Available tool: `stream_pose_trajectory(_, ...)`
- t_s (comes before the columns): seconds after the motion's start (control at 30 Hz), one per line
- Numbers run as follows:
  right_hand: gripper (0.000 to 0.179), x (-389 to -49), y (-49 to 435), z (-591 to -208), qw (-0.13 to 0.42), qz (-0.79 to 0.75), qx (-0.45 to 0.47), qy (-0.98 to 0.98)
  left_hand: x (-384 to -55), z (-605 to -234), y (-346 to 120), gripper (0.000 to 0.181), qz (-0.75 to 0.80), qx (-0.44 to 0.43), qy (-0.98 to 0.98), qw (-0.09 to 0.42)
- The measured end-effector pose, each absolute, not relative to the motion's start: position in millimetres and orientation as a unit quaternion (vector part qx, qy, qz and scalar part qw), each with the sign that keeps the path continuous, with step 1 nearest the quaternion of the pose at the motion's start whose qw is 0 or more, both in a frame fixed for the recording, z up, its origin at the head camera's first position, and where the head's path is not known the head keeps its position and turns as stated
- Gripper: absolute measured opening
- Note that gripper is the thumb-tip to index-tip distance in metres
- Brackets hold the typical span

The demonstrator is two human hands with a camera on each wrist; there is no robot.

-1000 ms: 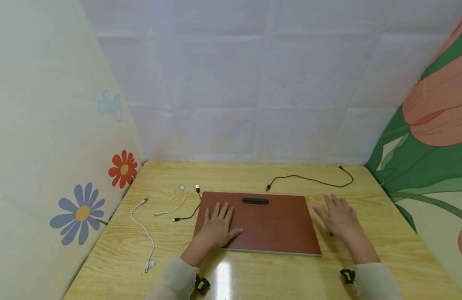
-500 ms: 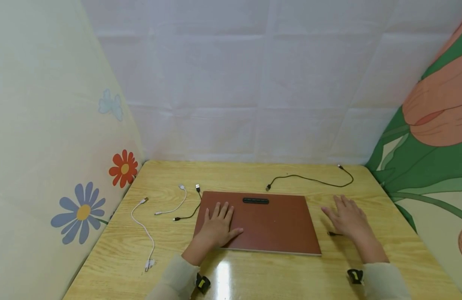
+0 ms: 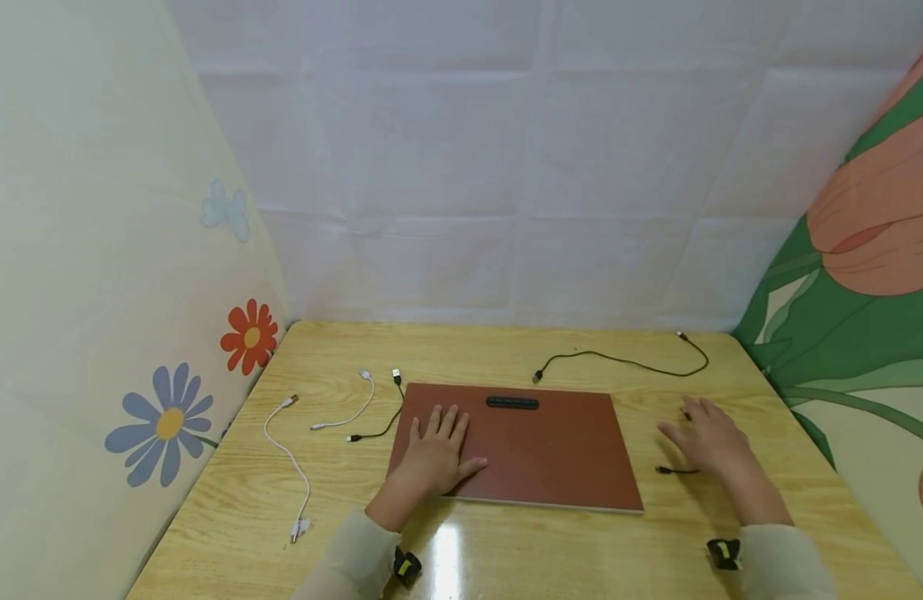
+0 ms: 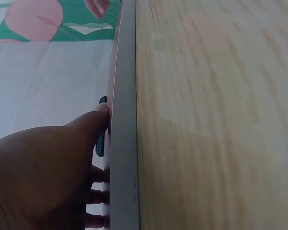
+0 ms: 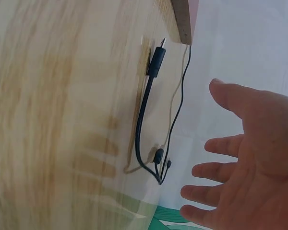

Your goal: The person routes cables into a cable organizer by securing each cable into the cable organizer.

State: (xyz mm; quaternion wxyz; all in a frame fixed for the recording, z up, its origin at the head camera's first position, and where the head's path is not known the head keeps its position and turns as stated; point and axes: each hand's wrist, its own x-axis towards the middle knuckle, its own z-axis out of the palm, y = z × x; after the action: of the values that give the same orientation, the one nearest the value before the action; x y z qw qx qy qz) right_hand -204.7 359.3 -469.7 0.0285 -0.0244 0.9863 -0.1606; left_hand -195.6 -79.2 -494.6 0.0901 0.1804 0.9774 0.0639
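A reddish-brown flat board [image 3: 551, 454] with a pale edge lies on the table. My left hand [image 3: 433, 462] rests on its left part, fingers spread and straight. Near the far edge of the board sits a small black slotted strip [image 3: 512, 403], partly behind the left thumb in the left wrist view. My right hand [image 3: 710, 435] hovers to the right of the board, fingers loosely extended and holding nothing. Below it is a short black USB cable [image 5: 156, 62], bent in a loop in the right wrist view; the hand hides part of it in the head view.
A longer black cable [image 3: 634, 361] curves across the back right of the table. To the left of the board lie a black cable [image 3: 397, 378], a short white cable [image 3: 365, 375] and a longer white cable [image 3: 291, 457]. A white cloth [image 3: 431, 275] hangs behind the table.
My right hand has moved to the right, away from the board, uncovering one plug of the short black USB cable. The left hand has stayed on the board.
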Motion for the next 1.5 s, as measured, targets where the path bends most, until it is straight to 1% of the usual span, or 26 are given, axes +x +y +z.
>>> stream_pose_trajectory(0.3,0.086,-207,371,-473,0.048,-0.170,-0.018,0.984,-195,-495,-79,0.084,0.052,0.182,0.978,0.087)
stream_pose_trajectory(0.67,0.084,-208,380,-471,0.079,-0.185,-0.008,0.980,-195,-496,-79,0.083,0.048,0.184,0.978,0.084)
stream_pose_trajectory(1.0,0.075,-212,384,-476,0.068,-0.178,0.001,0.982,-193,-493,-79,0.083,0.052,0.181,0.979,0.082)
stream_pose_trajectory(1.23,0.073,-218,385,-477,0.077,-0.170,0.011,0.982,-196,-497,-79,0.084,0.044,0.182,0.979,0.081)
stream_pose_trajectory(1.5,0.058,-226,387,-480,0.087,-0.133,0.016,0.987,-197,-496,-79,0.084,0.038,0.181,0.979,0.083)
